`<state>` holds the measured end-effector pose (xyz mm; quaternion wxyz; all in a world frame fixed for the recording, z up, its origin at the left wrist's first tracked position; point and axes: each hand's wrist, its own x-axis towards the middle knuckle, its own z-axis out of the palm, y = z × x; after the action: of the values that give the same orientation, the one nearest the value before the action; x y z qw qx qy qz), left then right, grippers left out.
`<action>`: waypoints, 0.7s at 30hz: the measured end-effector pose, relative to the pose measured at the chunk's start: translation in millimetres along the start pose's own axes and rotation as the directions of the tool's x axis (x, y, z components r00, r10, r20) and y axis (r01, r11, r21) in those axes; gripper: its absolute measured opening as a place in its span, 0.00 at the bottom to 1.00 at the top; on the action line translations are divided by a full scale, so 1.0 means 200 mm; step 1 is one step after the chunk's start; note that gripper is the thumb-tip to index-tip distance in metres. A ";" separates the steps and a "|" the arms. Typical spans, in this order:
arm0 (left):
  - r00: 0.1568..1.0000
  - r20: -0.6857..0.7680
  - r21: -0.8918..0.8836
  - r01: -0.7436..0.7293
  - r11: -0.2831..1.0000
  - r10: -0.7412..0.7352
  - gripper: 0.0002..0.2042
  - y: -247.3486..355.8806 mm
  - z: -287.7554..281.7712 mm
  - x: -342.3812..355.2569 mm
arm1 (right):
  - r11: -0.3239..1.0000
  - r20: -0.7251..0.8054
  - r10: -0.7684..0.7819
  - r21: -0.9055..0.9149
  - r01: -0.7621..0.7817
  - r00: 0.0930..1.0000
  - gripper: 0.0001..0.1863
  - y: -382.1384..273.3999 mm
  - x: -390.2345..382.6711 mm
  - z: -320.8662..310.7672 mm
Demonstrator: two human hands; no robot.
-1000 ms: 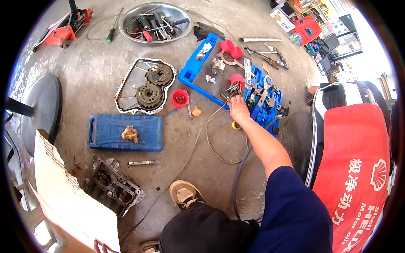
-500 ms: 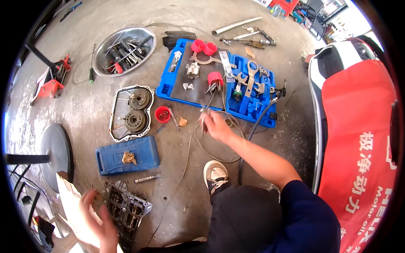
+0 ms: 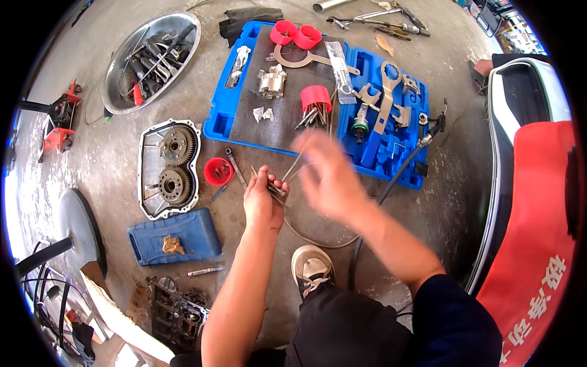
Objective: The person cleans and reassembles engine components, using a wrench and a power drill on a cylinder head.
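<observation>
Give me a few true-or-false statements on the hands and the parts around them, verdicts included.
1. The left hand holds slim metal pieces. True.

2. The red cup beside the gear housing sits on the open blue case. False: it stands on the floor.

3. Two gears sit in the gear housing. True.

4. The right hand is gripping the flat ring-ended wrench. False: the hand, blurred, is apart from the wrench, to its left in the picture.

5. A crumpled brown piece lies on the closed blue case. True.
</observation>
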<state>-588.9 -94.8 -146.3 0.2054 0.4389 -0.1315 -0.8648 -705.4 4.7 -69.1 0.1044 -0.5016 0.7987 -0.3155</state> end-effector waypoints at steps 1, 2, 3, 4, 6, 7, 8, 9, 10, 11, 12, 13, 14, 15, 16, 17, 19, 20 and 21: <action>0.997 -0.052 0.176 -0.051 0.983 0.061 0.07 -0.01 0.07 0.04 | 0.993 -0.116 -0.025 -0.120 0.011 0.993 0.35 0.20 0.09 -0.04; 0.981 0.004 0.380 -0.179 0.908 0.192 0.10 0.02 0.15 0.08 | 0.995 -0.056 0.091 -0.037 -0.093 0.994 0.38 0.34 0.22 -0.07; 0.910 0.100 0.758 -0.331 0.562 0.401 0.17 0.01 0.21 0.15 | 0.978 0.021 0.206 0.034 -0.207 0.978 0.41 0.47 0.32 -0.09; 0.899 0.170 0.836 -0.349 0.425 0.403 0.28 -0.01 0.34 0.15 | 0.985 0.133 0.172 -0.046 -0.168 0.976 0.44 0.59 0.37 -0.12; 0.741 0.410 0.875 -0.483 -0.002 0.532 0.42 -0.07 0.40 0.27 | 0.981 0.367 0.172 -0.144 -0.127 0.914 0.49 0.63 0.52 -0.13; 0.770 0.415 0.901 -0.420 -0.105 0.484 0.47 -0.10 0.47 0.29 | 0.982 0.431 0.167 -0.154 -0.110 0.887 0.48 0.66 0.55 -0.14; 0.827 0.356 0.933 -0.342 -0.114 0.434 0.46 -0.13 0.52 0.30 | 0.986 0.448 0.143 -0.144 -0.086 0.882 0.45 0.68 0.57 -0.13; 0.875 0.294 0.956 -0.265 -0.127 0.384 0.45 -0.14 0.57 0.31 | 0.989 0.463 0.118 -0.135 -0.062 0.878 0.42 0.69 0.59 -0.13; 0.876 0.293 0.956 -0.266 -0.122 0.383 0.45 -0.15 0.59 0.33 | 0.988 0.466 0.120 -0.140 -0.061 0.877 0.42 0.70 0.60 -0.12; 0.857 0.279 0.960 -0.248 -0.128 0.434 0.43 -0.16 0.61 0.36 | 0.990 0.403 0.109 -0.122 -0.064 0.909 0.38 0.70 0.61 -0.09; 0.840 0.262 0.965 -0.226 -0.133 0.475 0.40 -0.18 0.62 0.38 | 0.992 0.341 0.105 -0.104 -0.074 0.934 0.34 0.70 0.60 -0.07; 0.846 0.258 0.966 -0.223 -0.131 0.467 0.40 -0.19 0.60 0.40 | 0.991 0.346 0.114 -0.106 -0.082 0.931 0.34 0.70 0.59 -0.05; 0.830 0.272 0.962 -0.225 -0.155 0.487 0.38 -0.19 0.58 0.42 | 0.989 0.331 0.150 -0.055 -0.140 0.932 0.32 0.69 0.60 -0.03; 0.809 0.295 0.955 -0.234 -0.181 0.509 0.37 -0.18 0.58 0.42 | 0.981 0.310 0.186 -0.007 -0.193 0.933 0.30 0.69 0.60 -0.03; 0.812 0.301 0.953 -0.238 -0.187 0.500 0.34 -0.17 0.58 0.42 | 0.989 0.254 0.147 -0.007 -0.150 0.956 0.27 0.71 0.58 -0.02; 0.811 0.304 0.952 -0.239 -0.190 0.500 0.34 -0.15 0.58 0.43 | 0.989 0.251 0.147 -0.006 -0.150 0.957 0.27 0.73 0.57 -0.01; 0.874 0.298 0.947 -0.221 -0.232 0.384 0.27 -0.05 0.61 0.41 | 0.831 0.294 0.296 0.391 -0.397 0.909 0.24 0.69 0.58 -0.01; 0.910 0.268 0.953 -0.202 -0.227 0.315 0.27 0.01 0.61 0.39 | 0.712 0.343 0.368 0.493 -0.500 0.864 0.24 0.66 0.57 -0.02; 0.909 0.267 0.951 -0.195 -0.241 0.320 0.27 0.07 0.62 0.35 | 0.705 0.343 0.362 0.508 -0.495 0.867 0.24 0.61 0.54 -0.01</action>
<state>-723.2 -135.2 -118.5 -0.0205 0.4341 -0.8209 -0.3706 -847.4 -52.9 -126.0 0.4096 -0.2758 0.7419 -0.4535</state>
